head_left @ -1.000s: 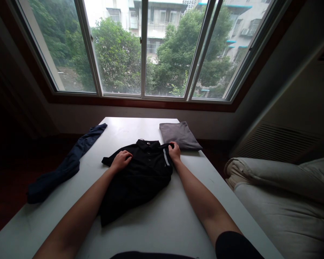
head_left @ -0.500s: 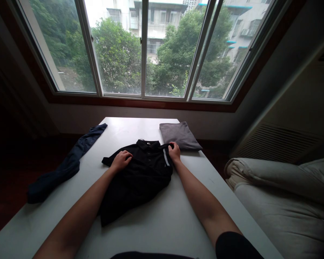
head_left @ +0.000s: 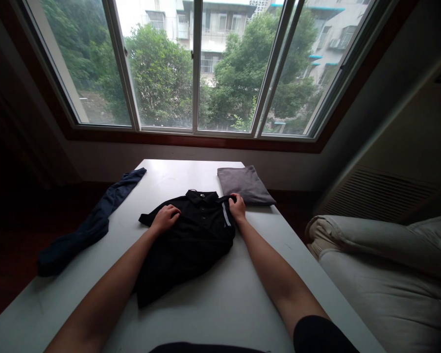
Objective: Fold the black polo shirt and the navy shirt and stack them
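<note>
A black polo shirt (head_left: 191,240) lies on the white table (head_left: 220,314), its buttoned collar toward the window and its body slanting down to the left. A light stripe runs near its right shoulder. My left hand (head_left: 165,218) rests on the left part of the shirt's chest, fingers lying flat and slightly curved. At the right shoulder, my right hand (head_left: 237,207) pinches the black cloth between thumb and fingers. Just behind that hand is a folded grey cloth (head_left: 244,185).
Dark blue clothing (head_left: 91,225) lies along the table's left edge and hangs partly over it. A pale sofa (head_left: 385,274) stands to the right of the table. Beyond the far edge are a wall and a wide window (head_left: 194,68).
</note>
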Demonstrator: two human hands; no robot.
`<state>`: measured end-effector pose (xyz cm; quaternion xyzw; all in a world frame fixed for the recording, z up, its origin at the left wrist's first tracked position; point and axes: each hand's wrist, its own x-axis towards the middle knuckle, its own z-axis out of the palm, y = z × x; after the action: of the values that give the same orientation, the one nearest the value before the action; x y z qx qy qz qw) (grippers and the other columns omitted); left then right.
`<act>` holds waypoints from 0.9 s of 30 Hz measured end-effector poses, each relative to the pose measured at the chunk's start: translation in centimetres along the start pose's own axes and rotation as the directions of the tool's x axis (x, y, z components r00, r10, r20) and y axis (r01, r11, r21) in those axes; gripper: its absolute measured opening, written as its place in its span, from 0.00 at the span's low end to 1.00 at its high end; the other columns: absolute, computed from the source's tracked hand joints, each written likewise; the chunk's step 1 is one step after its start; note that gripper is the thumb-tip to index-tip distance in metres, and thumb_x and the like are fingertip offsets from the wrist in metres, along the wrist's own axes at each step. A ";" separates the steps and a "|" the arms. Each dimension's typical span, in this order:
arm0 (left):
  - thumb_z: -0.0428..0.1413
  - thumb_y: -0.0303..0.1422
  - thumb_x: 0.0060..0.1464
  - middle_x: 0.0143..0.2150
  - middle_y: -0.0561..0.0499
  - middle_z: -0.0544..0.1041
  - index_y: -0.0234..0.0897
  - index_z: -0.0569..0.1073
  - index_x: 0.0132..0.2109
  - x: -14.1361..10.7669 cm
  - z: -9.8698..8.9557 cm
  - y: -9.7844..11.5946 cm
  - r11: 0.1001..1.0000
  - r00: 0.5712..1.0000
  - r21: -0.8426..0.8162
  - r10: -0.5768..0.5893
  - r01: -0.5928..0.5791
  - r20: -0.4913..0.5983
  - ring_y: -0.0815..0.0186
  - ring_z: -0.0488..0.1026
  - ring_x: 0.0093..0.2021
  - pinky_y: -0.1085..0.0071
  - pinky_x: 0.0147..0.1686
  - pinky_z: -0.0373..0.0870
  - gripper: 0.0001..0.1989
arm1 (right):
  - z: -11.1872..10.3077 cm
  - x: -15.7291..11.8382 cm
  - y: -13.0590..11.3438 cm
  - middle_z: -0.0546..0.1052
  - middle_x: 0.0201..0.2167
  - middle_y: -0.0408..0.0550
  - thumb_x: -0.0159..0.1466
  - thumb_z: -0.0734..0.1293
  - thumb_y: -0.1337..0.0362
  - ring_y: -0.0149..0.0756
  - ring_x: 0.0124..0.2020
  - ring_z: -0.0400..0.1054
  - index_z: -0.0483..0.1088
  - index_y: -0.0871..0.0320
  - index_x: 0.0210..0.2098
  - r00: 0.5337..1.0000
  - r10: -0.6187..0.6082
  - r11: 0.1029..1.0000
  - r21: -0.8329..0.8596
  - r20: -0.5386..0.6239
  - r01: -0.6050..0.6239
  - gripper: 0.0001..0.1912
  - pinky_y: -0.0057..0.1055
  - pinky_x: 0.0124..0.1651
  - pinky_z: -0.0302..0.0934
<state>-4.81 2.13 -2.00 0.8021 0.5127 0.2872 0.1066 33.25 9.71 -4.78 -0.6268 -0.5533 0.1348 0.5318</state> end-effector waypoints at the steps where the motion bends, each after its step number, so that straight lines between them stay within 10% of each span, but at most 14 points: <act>1: 0.54 0.38 0.64 0.49 0.46 0.79 0.44 0.82 0.46 0.0 0.1 0.0 1.000 1.000 -0.001 0.000 0.000 0.001 0.54 0.73 0.52 0.58 0.56 0.69 0.13 | 0.0 0.0 0.0 0.76 0.49 0.58 0.62 0.62 0.56 0.49 0.51 0.70 0.74 0.57 0.49 1.000 0.000 1.000 -0.002 0.000 0.000 0.19 0.44 0.60 0.63; 9: 0.51 0.37 0.65 0.48 0.45 0.79 0.40 0.82 0.44 0.6 -1.8 -2.1 0.993 0.972 0.001 -0.112 0.115 -0.205 0.54 0.73 0.52 0.58 0.59 0.66 0.14 | -0.2 0.1 -0.2 0.76 0.50 0.58 0.63 0.62 0.57 0.48 0.51 0.70 0.73 0.57 0.50 1.000 0.019 1.000 -0.018 0.012 -0.019 0.20 0.43 0.60 0.63; 16: 0.54 0.36 0.61 0.60 0.37 0.72 0.36 0.78 0.54 -2.2 -8.6 -8.3 0.730 0.599 0.120 -0.442 0.673 -0.668 0.44 0.64 0.62 0.49 0.61 0.61 0.18 | -0.2 0.1 -0.2 0.76 0.50 0.57 0.64 0.62 0.58 0.47 0.52 0.70 0.73 0.57 0.51 1.000 0.013 0.999 -0.041 0.019 -0.012 0.20 0.42 0.61 0.62; 20: 0.58 0.41 0.58 0.66 0.30 0.67 0.31 0.62 0.69 -5.3 -10.5 -11.5 0.546 0.449 0.098 -0.559 0.832 -0.697 0.38 0.59 0.67 0.42 0.63 0.56 0.36 | -0.2 0.0 -0.3 0.76 0.51 0.57 0.64 0.62 0.59 0.47 0.52 0.70 0.73 0.57 0.51 1.000 0.010 0.999 -0.044 0.022 -0.009 0.19 0.42 0.61 0.62; 24: 0.59 0.42 0.57 0.64 0.27 0.69 0.33 0.62 0.70 -6.1 -10.9 -12.9 0.421 0.418 0.129 -0.724 0.898 -0.549 0.37 0.65 0.64 0.42 0.59 0.60 0.37 | -0.2 0.0 -0.4 0.76 0.51 0.57 0.64 0.62 0.59 0.47 0.52 0.70 0.73 0.57 0.51 0.999 0.018 0.999 -0.047 0.031 -0.017 0.19 0.42 0.61 0.62; 27: 0.55 0.39 0.59 0.63 0.29 0.72 0.35 0.71 0.65 -5.6 -10.9 -12.7 0.455 0.497 0.207 -0.742 0.866 -0.450 0.37 0.68 0.62 0.44 0.58 0.64 0.29 | -0.2 -0.1 -0.4 0.76 0.51 0.57 0.64 0.62 0.58 0.48 0.52 0.70 0.73 0.57 0.51 0.999 0.014 0.999 -0.041 0.034 -0.013 0.20 0.42 0.61 0.62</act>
<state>-22.44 1.58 -1.06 0.4075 0.8901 0.2033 -0.0166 33.17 9.49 -4.42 -0.6388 -0.5608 0.1377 0.5084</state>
